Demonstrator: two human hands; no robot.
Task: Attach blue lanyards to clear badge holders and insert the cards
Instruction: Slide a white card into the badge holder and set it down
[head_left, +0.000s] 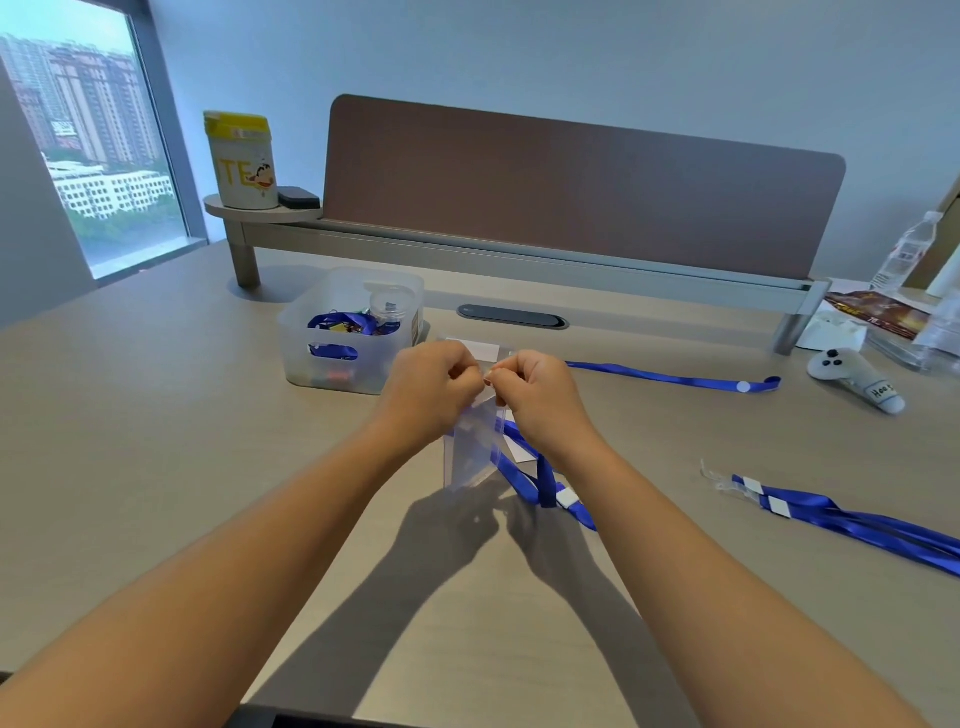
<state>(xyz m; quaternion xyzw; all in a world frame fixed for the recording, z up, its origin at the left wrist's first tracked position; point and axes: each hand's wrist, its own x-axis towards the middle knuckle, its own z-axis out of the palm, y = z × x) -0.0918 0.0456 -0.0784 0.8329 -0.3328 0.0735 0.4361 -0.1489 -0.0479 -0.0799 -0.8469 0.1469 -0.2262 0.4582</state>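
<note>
A clear badge holder (472, 447) hangs above the middle of the desk, held at its top edge. My left hand (434, 387) pinches the top from the left, and my right hand (540, 395) pinches it from the right, fingertips almost touching. A blue lanyard (540, 480) trails from under my right hand down onto the desk, with a white tag on it. What the fingertips hold between them is hidden. Another clear holder with a white card (475, 348) lies flat just behind my hands.
A translucent bin (311, 343) with lanyards stands behind my left hand. One blue lanyard (675, 378) stretches out to the right; a bundle of lanyards (852, 525) lies at the right edge. A white controller (857, 376) and water bottle (906, 252) sit at the far right.
</note>
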